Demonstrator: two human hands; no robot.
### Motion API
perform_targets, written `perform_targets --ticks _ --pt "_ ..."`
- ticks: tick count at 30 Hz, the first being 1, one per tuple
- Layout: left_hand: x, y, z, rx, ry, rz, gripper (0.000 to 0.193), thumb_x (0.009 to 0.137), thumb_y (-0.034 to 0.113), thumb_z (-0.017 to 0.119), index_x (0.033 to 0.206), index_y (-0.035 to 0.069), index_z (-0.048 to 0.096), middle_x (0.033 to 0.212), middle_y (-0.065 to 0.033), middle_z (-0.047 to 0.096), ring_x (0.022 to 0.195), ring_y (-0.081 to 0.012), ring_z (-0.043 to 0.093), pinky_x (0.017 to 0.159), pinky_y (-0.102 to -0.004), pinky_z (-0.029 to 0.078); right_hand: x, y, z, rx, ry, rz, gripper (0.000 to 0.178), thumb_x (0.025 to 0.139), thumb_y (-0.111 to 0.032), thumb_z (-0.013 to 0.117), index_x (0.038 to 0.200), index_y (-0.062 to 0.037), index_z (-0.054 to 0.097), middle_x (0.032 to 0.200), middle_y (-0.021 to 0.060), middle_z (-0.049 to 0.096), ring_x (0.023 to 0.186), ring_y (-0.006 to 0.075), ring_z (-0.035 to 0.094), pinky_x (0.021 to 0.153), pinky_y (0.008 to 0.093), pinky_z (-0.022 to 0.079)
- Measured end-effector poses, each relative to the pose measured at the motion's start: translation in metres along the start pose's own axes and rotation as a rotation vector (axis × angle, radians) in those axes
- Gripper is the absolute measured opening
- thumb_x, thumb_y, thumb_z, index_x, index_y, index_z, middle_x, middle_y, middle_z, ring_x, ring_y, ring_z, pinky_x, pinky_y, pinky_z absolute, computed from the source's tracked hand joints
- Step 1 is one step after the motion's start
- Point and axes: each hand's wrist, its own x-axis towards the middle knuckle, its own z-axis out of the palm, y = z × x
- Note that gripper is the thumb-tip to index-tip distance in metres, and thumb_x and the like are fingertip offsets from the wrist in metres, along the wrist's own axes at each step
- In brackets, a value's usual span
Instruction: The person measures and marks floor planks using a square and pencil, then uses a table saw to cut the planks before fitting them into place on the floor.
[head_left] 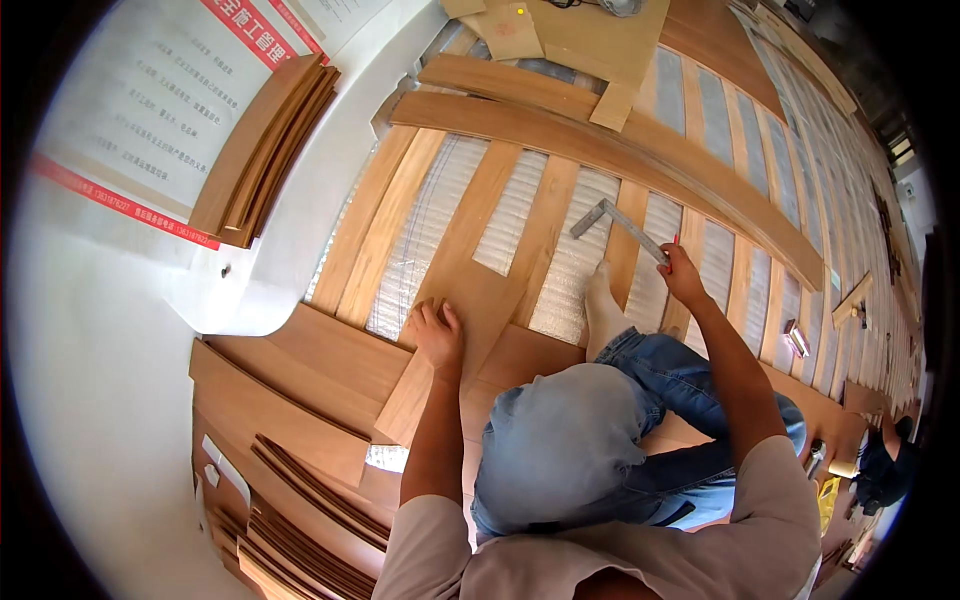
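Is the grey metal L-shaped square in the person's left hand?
No, the right hand holds the grey metal L-shaped square.

A wide fisheye view looks steeply down from the person's head — close above the faded blue denim jeans [560,440] — and faces forward over parallel light-brown wooden strips [548,220], with a smooth white wall [100,330] curving along its left side.

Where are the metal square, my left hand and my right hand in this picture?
Metal square [634,231], head view: middle of its longer arm.
Left hand [438,336], head view: back of the hand.
Right hand [685,279], head view: back of the hand.
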Motion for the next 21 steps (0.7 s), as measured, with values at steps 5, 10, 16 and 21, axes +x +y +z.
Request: perform_targets --ticks 5,10,16,21 --pt "0.003 -0.004 -0.006 -0.056 -0.034 -0.022 0.037 0.092 0.027 0.067 0.118 0.002 0.061 0.121 -0.0195 0.057 0.115 -0.0392 0.054 0.098 -0.0484 0.045 -0.026 0.06 0.017 -0.07 0.083 0.053 0.046 0.081 -0.008 0.074 0.124 -0.0042 0.057 0.105 0.0221 0.065 0.1 0.0399 0.065 0.089 0.0462 0.053" --pt "-0.026 -0.013 -0.058 0.19 -0.293 0.009 0.086 0.069 0.05 0.084 0.137 0.008 0.052 0.141 -0.0212 0.046 0.134 -0.0407 0.039 0.114 -0.0513 0.031 -0.013 0.075 0.02 -0.047 0.235 0.089 0.039 0.09 -0.018 0.069 0.125 -0.0049 0.058 0.093 0.0174 0.07 0.083 0.0349 0.067 0.076 0.0445 0.054" --pt "-0.047 0.003 -0.098 0.495 -0.748 -0.006 0.136 0.055 0.072 0.084 0.161 0.014 0.022 0.158 -0.0314 0.026 0.148 -0.0458 0.022 0.121 -0.0589 0.015 -0.021 0.082 0.026 0.085 0.065 0.131 0.04 0.094 -0.024 0.065 0.126 -0.0022 0.059 0.095 0.0132 0.069 0.085 0.0263 0.065 0.077 0.0391 0.053" --pt "-0.053 0.011 -0.102 0.496 -0.736 -0.033 0.129 0.06 0.068 0.083 0.159 0.008 0.026 0.151 -0.0334 0.036 0.14 -0.0456 0.034 0.113 -0.0612 0.024 -0.003 0.103 0.018 0.138 -0.081 -0.093 0.043 0.091 -0.024 0.068 0.126 -0.0003 0.058 0.106 0.0155 0.068 0.093 0.0269 0.066 0.08 0.0392 0.053"
